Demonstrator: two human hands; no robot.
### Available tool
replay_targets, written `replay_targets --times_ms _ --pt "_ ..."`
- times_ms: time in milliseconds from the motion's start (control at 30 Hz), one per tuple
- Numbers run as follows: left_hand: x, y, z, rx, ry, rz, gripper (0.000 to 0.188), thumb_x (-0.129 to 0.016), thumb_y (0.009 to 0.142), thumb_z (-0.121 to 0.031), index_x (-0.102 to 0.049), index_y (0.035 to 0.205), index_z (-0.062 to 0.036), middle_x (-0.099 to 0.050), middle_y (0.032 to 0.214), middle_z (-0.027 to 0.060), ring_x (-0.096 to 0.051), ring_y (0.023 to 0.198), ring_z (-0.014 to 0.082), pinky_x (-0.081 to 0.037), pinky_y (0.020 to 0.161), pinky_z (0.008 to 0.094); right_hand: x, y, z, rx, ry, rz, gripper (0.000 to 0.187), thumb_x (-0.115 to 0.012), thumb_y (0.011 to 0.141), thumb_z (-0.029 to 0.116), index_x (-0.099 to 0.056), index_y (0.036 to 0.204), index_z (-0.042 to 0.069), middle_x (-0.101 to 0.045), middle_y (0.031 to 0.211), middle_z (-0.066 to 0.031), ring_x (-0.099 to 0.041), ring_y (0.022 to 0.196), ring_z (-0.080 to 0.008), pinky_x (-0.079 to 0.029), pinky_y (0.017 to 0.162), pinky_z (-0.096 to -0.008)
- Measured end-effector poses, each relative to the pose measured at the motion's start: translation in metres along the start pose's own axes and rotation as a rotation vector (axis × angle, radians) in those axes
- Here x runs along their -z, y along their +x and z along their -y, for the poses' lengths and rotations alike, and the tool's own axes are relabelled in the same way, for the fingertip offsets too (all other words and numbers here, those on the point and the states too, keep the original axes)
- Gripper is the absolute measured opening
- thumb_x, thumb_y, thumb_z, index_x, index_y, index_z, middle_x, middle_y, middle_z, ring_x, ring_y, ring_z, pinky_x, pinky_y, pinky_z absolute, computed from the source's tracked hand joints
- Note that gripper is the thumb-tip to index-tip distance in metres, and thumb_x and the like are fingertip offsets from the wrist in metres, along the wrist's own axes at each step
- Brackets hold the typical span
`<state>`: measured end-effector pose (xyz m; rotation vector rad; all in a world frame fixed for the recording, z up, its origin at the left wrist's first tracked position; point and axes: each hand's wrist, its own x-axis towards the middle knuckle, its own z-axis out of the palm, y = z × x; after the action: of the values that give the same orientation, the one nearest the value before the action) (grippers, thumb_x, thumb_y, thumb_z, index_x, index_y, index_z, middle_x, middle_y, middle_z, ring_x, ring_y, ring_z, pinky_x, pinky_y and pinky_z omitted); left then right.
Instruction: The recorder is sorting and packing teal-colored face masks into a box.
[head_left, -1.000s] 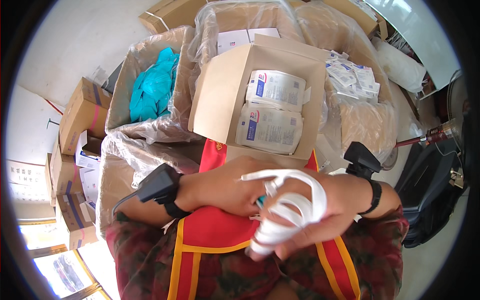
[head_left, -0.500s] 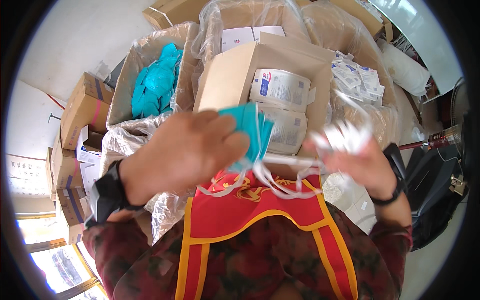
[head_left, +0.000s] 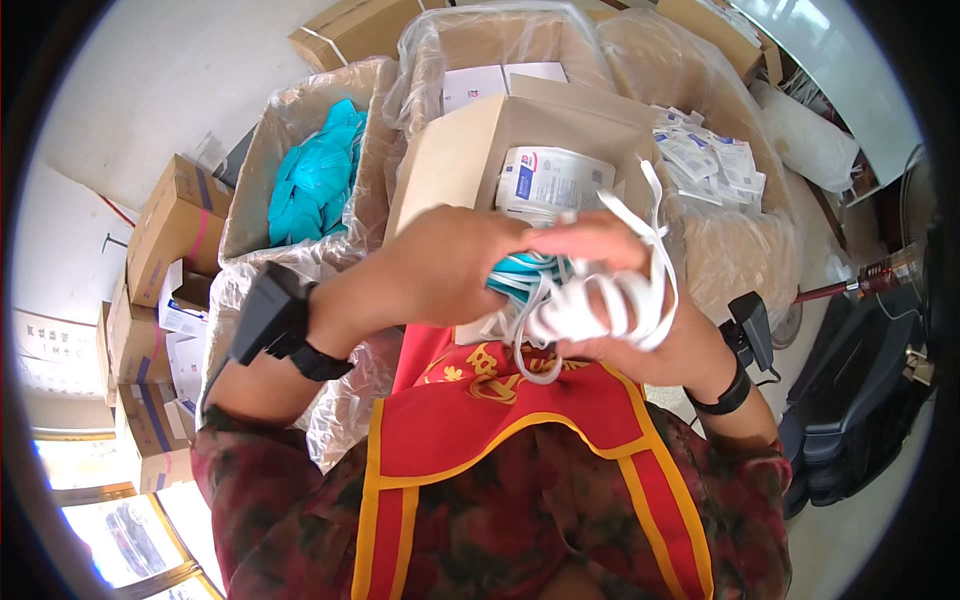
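Note:
Both hands are together in front of my chest, over the near side of an open carton. My left hand (head_left: 465,262) is closed on a stack of teal face masks (head_left: 522,275), mostly hidden behind its fingers. Bunched white straps (head_left: 590,312) hang from the masks. My right hand (head_left: 625,335) is wrapped round these straps, its fingers reaching over to the masks and touching my left hand. One strap loops up past the right fingers. Below the hands lies my red apron (head_left: 450,430) with yellow trim.
The open carton (head_left: 450,150) holds white printed packs (head_left: 555,180). Behind it stand plastic-lined boxes: one with loose teal masks (head_left: 318,180) at left, one with small white packets (head_left: 710,158) at right. Brown cartons (head_left: 172,225) are stacked far left; a black chair (head_left: 850,400) stands right.
My hands have come together. The left has moved right with the masks, and the right has moved in from the right, gathering the straps that hung loosely between them.

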<state>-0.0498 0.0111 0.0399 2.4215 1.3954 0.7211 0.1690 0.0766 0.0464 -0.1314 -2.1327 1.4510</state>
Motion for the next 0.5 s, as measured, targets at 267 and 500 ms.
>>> replay_targets --times_ms 267,500 --pt "0.018 -0.027 -0.050 -0.180 -0.148 0.313 0.028 -0.070 0.064 -0.013 -0.046 0.075 -0.0055 -0.048 0.072 0.0087 -0.057 0.067 0.0318 -0.044 0.055 0.0412 -0.002 -0.019 0.041 0.215 0.192 0.561 0.017 -0.068 0.088 0.022 -0.058 0.089 0.008 -0.060 0.084 -0.0074 -0.059 0.084 -0.0295 -0.046 0.072 -0.0407" --pt "0.068 -0.054 -0.026 0.143 0.512 0.059 0.025 -0.069 0.062 -0.010 -0.054 0.081 -0.0079 -0.051 0.072 0.0072 -0.058 0.066 0.0283 -0.046 0.055 0.0404 0.071 -0.046 0.026 -0.649 0.196 -0.236 0.020 -0.069 0.082 0.017 -0.065 0.088 -0.002 -0.065 0.068 -0.0061 -0.058 0.055 -0.0071 -0.044 0.047 -0.0188"
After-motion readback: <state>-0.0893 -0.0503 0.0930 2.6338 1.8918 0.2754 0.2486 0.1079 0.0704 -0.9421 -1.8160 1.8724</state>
